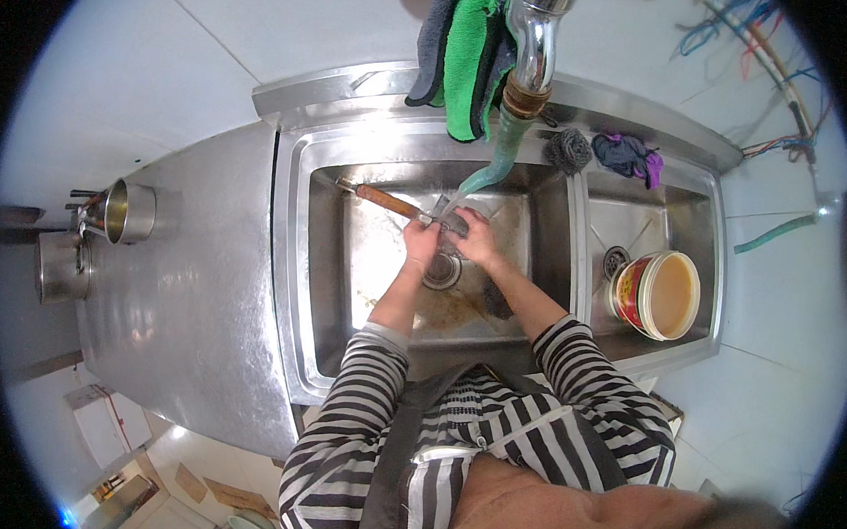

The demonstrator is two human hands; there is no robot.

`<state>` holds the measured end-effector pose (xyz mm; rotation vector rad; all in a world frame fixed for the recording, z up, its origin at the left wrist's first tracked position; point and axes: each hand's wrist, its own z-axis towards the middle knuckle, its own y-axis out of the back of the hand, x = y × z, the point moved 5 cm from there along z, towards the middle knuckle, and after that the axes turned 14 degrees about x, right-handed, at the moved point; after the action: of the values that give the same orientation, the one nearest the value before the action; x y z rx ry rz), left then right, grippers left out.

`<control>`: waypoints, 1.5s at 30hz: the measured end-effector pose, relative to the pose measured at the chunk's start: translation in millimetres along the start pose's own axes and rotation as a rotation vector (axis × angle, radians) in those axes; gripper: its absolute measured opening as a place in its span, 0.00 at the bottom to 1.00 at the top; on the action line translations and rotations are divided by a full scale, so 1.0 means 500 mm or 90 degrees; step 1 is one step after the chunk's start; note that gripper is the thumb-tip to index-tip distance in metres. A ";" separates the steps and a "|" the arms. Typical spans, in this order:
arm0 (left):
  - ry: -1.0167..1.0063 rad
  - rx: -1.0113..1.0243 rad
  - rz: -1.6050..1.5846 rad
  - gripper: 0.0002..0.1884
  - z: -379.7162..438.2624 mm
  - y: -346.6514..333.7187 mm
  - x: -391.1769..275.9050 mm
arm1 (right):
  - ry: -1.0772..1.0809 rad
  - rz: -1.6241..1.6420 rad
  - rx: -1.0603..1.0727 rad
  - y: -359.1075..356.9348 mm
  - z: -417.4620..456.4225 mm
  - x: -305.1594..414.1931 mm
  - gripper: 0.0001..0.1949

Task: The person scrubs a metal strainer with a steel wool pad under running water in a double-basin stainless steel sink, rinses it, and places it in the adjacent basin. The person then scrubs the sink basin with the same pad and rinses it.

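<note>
Over the large basin of a stainless steel sink (426, 348), my left hand (423, 241) grips a utensil with a wooden handle (386, 200) near where the handle meets its metal part. The handle points up and to the left. My right hand (476, 236) presses a dark grey scouring pad (455, 225) against the utensil's metal end, whose shape is mostly hidden. Water runs onto it from a green hose (498, 157) fixed to the chrome tap (533, 51). Just below my hands is the round drain (442, 271). A dark mesh-like thing (497, 298) lies beside my right forearm.
A bucket of cloudy brownish liquid (671, 295) stands in the smaller right basin. On the back ledge lie a grey scrubber (568, 152) and a dark purple cloth (628, 156). Green and grey cloths (467, 67) hang by the tap. Metal pots (130, 211) stand at the steel counter's (193, 286) far left.
</note>
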<state>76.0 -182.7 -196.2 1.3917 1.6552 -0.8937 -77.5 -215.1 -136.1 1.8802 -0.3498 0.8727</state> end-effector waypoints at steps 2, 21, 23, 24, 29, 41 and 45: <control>-0.016 -0.050 -0.062 0.10 -0.002 0.000 0.010 | 0.014 -0.019 -0.016 -0.006 0.002 0.010 0.31; -0.060 -0.259 0.451 0.15 -0.057 -0.031 -0.087 | 0.005 -0.032 -0.066 -0.011 -0.010 0.030 0.24; -0.036 -0.254 0.469 0.15 -0.061 -0.039 -0.102 | 0.012 -0.038 -0.073 -0.015 -0.010 0.026 0.24; -0.041 -0.245 0.471 0.14 -0.058 -0.038 -0.105 | 0.014 -0.027 -0.076 -0.017 -0.008 0.023 0.24; -0.131 -0.154 0.367 0.08 -0.047 -0.009 -0.083 | 0.009 0.002 -0.071 -0.011 -0.005 0.021 0.23; -0.007 0.112 -0.165 0.04 -0.022 0.009 -0.024 | 0.023 0.064 -0.065 -0.002 0.023 -0.008 0.21; -0.016 0.104 -0.161 0.05 -0.015 0.010 -0.021 | 0.002 0.086 -0.026 -0.007 0.026 -0.014 0.22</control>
<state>81.2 -179.8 -183.6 1.2886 1.7998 -1.2095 -75.2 -225.7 -146.5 1.8337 -0.4939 0.9509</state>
